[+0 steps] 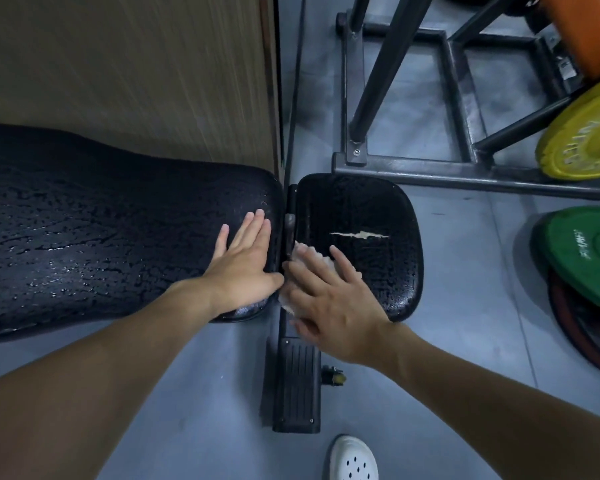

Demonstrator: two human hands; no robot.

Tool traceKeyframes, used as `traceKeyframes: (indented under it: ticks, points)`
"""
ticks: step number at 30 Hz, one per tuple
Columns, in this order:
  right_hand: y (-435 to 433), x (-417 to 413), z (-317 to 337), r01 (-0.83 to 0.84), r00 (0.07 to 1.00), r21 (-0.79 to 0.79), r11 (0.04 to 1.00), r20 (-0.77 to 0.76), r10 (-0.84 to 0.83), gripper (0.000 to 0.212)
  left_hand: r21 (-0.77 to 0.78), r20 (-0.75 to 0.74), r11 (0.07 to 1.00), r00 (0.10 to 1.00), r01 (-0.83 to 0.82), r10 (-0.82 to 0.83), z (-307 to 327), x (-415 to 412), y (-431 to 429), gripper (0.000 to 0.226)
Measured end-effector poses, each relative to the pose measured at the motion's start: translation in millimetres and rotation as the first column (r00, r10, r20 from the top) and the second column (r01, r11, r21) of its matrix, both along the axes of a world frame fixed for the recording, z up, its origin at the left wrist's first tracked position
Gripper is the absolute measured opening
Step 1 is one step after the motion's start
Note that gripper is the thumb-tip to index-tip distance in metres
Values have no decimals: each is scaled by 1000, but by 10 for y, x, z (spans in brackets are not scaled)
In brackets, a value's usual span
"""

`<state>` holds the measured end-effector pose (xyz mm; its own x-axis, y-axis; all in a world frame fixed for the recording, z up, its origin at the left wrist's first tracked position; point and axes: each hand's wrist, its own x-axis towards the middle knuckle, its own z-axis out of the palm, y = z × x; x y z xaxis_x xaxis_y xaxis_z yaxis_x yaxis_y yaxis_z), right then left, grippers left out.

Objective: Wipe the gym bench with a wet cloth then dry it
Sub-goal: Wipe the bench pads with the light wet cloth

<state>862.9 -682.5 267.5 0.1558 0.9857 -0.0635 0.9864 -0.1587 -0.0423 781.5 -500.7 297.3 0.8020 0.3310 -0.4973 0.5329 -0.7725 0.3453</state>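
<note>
Your right hand (pixel 329 299) is pressing flat, fingers spread, on the cloth (pixel 320 260). The cloth is peeking out at the hand's 11 o'clock, on the seat (pixel 361 206) edge. Your left hand (pixel 246 265) is lying open on the back pad (pixel 101 220), at the cloth's 9 o'clock.

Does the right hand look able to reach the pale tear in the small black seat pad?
Probably yes: the right hand presses a whitish cloth on that black seat pad, and nothing lies between it and the pale tear.
</note>
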Motion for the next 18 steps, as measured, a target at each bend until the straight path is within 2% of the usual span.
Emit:
traceKeyframes:
  ticks: [3,6,9,11,12,14,16,18]
  points:
    - [-68,31,-31,-27,998,-89,996,48,31,75,8,-11,1000,1000,11,-11,16,-61,-115,91]
    - [-183,10,-8,-20,999,-77,997,37,22,85,3,-2,998,998,57,-57,24,-181,-226,88]
    - [-369,-21,82,6,1000,-78,997,-11,-7,78,-64,25,996,998,57,-55,27,-281,-290,83]
    - [-382,-79,194,133,964,-81,988,-223,-148,60,-132,78,991,997,32,-21,47,-340,-306,78]
    - [-330,-130,274,232,899,-39,972,-372,-230,51,-181,117,984,993,5,17,82,-372,-315,75]
    - [-104,-258,506,477,679,38,878,-651,-340,41,-371,197,919,956,-132,217,175,-439,-311,68]
    - [213,-401,798,647,407,-10,763,-841,-356,36,-640,190,718,848,-275,494,348,-529,-236,55]
    - [573,-569,1088,727,170,-127,675,-919,-356,23,-815,121,485,727,-316,676,551,-682,-48,33]
